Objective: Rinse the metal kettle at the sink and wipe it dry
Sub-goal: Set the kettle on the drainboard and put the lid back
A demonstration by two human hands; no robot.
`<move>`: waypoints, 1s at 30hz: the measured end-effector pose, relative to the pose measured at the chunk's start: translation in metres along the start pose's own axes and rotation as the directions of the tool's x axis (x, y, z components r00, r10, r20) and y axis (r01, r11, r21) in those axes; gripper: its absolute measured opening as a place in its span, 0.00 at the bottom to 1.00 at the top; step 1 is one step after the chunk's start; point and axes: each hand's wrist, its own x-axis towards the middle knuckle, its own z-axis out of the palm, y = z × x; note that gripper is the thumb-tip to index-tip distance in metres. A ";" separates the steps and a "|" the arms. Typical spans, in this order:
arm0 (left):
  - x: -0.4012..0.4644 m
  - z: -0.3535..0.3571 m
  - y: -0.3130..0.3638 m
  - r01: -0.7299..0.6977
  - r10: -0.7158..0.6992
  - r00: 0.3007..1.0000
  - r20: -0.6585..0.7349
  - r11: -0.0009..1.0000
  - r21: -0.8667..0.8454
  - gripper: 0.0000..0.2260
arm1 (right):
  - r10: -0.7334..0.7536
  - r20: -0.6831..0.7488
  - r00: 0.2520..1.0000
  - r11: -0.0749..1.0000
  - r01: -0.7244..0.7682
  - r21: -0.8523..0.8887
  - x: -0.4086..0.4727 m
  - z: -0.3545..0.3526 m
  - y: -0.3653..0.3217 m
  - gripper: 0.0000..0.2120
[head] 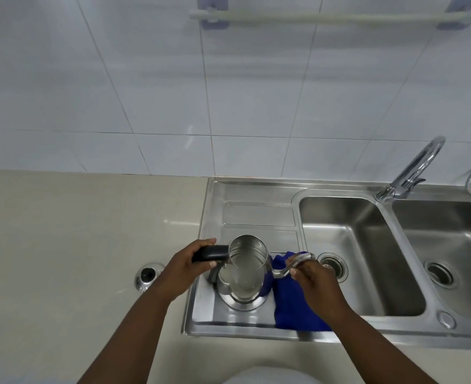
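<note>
Lidless kettle (242, 273) between both hands, left hand (185, 266) gripping handle, right hand (310, 281) pinching spout

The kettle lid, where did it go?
In the head view, the lid sits on the beige counter, left of the sink's draining board and just beyond the left hand holding the kettle.

Silver kettle (244, 275) with black handle (210, 254), blue cloth (295, 297), beige counter (76, 245).
</note>
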 end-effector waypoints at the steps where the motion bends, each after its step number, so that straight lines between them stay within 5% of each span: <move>1: 0.001 0.000 -0.002 -0.007 0.007 1.000 -0.002 1.000 0.002 0.20 | -0.006 0.000 1.000 1.000 0.006 -0.004 0.000 0.000 0.001 0.09; 9: -0.007 -0.023 -0.015 0.000 0.028 0.990 -0.140 0.981 0.192 0.29 | -0.025 0.009 1.000 0.998 0.026 -0.060 0.000 0.003 0.005 0.09; 16: -0.032 -0.085 -0.073 0.138 0.039 0.944 -0.328 0.855 0.500 0.24 | -0.024 0.012 1.000 0.997 0.024 -0.069 0.001 0.003 0.013 0.07; 26: -0.033 -0.090 -0.103 0.230 -0.036 0.887 -0.460 0.898 0.375 0.17 | -0.044 -0.002 0.999 0.997 0.044 -0.062 0.002 0.003 0.018 0.08; 30: -0.031 -0.079 -0.071 0.145 0.031 0.878 -0.478 0.934 0.327 0.20 | -0.043 0.010 0.999 0.998 0.043 -0.051 0.002 0.002 0.017 0.09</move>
